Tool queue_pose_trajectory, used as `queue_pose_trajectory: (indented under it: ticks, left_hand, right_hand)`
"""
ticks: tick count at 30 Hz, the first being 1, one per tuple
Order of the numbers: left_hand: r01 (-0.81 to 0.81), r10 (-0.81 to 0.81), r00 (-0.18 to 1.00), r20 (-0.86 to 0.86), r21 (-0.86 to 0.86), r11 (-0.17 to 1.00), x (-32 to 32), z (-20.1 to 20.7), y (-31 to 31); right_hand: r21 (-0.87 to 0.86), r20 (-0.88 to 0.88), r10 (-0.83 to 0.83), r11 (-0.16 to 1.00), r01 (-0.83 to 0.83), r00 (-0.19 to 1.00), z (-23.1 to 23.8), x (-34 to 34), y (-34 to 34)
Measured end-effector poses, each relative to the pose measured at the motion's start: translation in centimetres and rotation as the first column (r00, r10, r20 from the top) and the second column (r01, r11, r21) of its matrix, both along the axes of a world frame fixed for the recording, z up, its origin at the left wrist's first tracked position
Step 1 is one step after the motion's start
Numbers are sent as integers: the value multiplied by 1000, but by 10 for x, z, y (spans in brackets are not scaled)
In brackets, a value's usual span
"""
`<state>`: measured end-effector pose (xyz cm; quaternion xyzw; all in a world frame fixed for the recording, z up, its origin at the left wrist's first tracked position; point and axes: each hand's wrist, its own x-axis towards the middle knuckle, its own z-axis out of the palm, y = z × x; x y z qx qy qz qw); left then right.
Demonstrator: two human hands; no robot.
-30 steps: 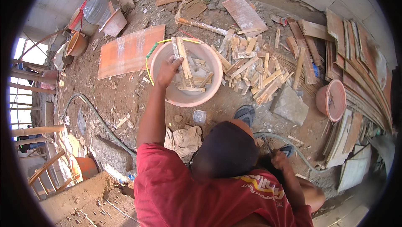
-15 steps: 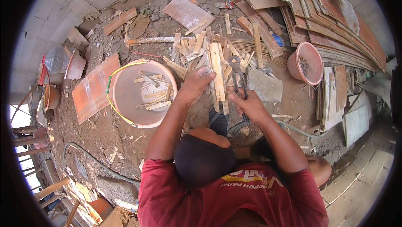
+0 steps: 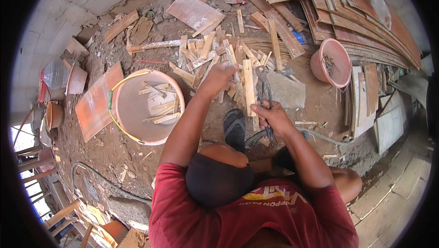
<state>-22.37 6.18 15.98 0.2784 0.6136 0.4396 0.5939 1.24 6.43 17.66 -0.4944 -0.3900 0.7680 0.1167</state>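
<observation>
My right hand (image 3: 273,118) grips a pair of dark metal pincers (image 3: 264,85), jaws pointing away from me, and pinches the lower end of a pale wood strip (image 3: 249,82) beside them. My left hand (image 3: 221,80), slightly blurred, is closed around a narrower, whitish wood strip (image 3: 230,55) just left of the other one. Beyond both hands lies a heap of short wood offcuts (image 3: 204,49). On the left a large pinkish bucket (image 3: 132,81) with a yellow handle contains several wood pieces (image 3: 163,106).
A hammer (image 3: 284,72) rests by a flat grey slab (image 3: 286,91) right of the heap. Farther right stands a small pink bucket (image 3: 330,63) of nails. Stacked boards (image 3: 366,28) fill the far right. A hose (image 3: 107,175) crosses the dirt floor. My sandalled foot (image 3: 234,129) is below the hands.
The two strips, earlier held together between my hands, are now apart. My left hand has moved slightly left with the whitish one; the right keeps the pincers and the other strip.
</observation>
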Motion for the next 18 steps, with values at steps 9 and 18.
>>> queue_pose_trajectory:
  ticks: [9,18]
  left_hand:
    - [254,-260,944,-203,-54,966,33,-1,-20]
    - [93,-90,978,186,-7,996,28,-8,-25]
  right_hand:
    - [289,180,54,952,-105,982,-2,-5,1]
    - [155,91,42,986,-56,995,-15,2,7]
